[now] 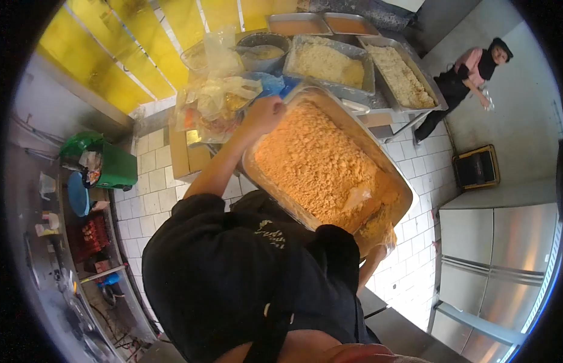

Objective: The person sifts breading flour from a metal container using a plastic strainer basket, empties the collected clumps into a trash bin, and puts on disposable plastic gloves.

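Observation:
A large clear plastic tub (404, 179) full of orange crumbly breading (312, 157) is in front of me. At its far left edge, my left hand (268, 115) is closed around the rim, and no glove shows on it. My right hand (383, 237) is at the near right corner of the tub, inside a clear plastic covering smeared with orange crumbs. Its fingers are hidden by the plastic and the crumbs. A pale clump (357, 197) rests on the breading close to that hand.
Behind the tub are a metal tray of pale crumbs (330, 63), another filled tray (401, 75), a bowl (261, 53) and plastic bags (224, 97). A green bin (119, 163) stands left. Another person (472, 69) stands at the right, beyond a steel fridge (469, 236).

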Motion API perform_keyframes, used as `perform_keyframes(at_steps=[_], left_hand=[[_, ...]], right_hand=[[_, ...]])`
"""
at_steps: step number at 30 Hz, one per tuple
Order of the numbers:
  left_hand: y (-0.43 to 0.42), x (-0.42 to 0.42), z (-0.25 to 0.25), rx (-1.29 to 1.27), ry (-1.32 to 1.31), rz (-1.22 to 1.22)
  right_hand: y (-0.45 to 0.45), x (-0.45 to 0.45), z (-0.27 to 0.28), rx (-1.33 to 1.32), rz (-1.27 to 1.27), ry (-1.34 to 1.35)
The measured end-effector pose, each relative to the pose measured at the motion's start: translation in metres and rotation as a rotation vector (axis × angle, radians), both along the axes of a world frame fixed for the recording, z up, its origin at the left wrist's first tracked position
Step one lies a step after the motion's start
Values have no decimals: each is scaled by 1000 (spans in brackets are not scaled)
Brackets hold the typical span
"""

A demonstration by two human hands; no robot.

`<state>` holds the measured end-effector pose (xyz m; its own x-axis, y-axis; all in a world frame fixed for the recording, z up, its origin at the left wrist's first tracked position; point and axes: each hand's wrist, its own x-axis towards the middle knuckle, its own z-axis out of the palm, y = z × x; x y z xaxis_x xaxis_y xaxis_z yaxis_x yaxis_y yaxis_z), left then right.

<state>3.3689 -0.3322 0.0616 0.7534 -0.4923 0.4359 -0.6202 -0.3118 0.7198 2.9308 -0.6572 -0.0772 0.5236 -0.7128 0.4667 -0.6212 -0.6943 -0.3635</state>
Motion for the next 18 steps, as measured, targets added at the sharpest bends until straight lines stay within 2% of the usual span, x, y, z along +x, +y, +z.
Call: perform_keyframes(at_steps=[4,5,9,11,12,13,16,17,18], left_hand=[[28,2,13,40,0,166],[34,3,33,55,9,168],[51,-23,35,4,101,301],[56,-34,29,-3,155,348],[79,-40,2,-13,153,366],[53,-39,14,-10,151,378],[54,-32,-6,49,84,374],[54,-31,-18,-40,43,367],[55,-31,-29,-133,4,353]], right_hand=[[-41,20,20,-60,94,30],[-52,25,35,-64,113,42],[-95,48,55,-186,231,49],[-108,60,56,-252,287,49],[-101,62,43,-293,303,53],[-125,66,52,-323,317,57],[-138,70,45,-492,361,62],[-142,73,42,-557,376,83],[-137,72,42,-337,374,60]])
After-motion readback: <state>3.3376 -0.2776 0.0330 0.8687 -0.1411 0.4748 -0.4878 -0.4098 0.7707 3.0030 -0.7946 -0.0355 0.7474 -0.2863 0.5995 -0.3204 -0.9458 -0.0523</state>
